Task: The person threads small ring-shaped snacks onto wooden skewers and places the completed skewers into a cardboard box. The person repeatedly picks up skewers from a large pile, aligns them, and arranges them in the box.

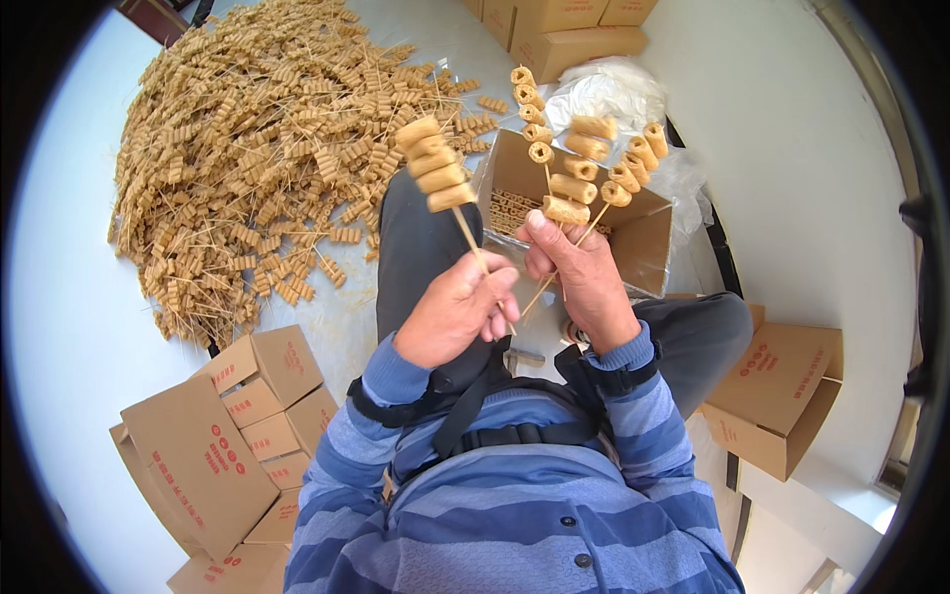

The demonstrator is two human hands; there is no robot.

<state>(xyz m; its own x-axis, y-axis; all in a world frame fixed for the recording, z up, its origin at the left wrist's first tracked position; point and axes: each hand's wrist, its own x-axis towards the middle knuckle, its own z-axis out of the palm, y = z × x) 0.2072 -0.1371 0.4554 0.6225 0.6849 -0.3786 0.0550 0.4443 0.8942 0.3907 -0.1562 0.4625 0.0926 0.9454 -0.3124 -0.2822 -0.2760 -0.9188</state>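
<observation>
My left hand (460, 307) is closed around the thin stick of one skewer (433, 166), which leans up and to the left with several tan rolls packed along its top. Opposite it, my right hand (586, 282) grips a fan of three skewers between thumb and fingers: a left one (531, 111), a middle one (572, 186) and a right one (636, 163). Their rolls are hollow, and the lower stick ends cross just below the hands. Behind the right hand stands an open cardboard box (643, 238), with rows of rolls (510, 211) lying inside.
A large heap of skewers (247, 148) covers the floor at the far left. Cardboard boxes stand at the near left (198, 460), at the right (777, 386) and at the back (584, 49). White plastic bags (606, 91) lie behind the open box. My bent legs flank the working area.
</observation>
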